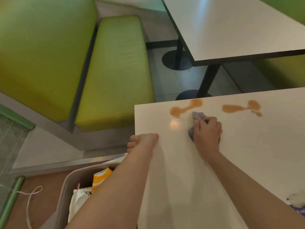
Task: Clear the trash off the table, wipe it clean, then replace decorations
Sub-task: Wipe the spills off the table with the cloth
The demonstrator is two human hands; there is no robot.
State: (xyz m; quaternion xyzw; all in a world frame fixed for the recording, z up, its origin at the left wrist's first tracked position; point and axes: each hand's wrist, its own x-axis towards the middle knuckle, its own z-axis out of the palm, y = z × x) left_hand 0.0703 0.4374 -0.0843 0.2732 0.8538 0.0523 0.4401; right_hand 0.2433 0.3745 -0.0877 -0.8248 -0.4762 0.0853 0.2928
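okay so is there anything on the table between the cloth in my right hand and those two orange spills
Nothing visible. The grey cloth under your right hand already nearly touches the left spill, and only bare table lies between it and the right spill. Your left hand rests at the table's left edge, clear of both.

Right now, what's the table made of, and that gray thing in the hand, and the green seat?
The table looks like smooth white laminate: it's glossy and mirrors a ceiling light. The gray thing seems to be a soft cloth, since it bunches and folds under the right hand. The green seat looks like padded vinyl or fake leather, with a slight sheen and shallow wrinkles; I can't be sure which.
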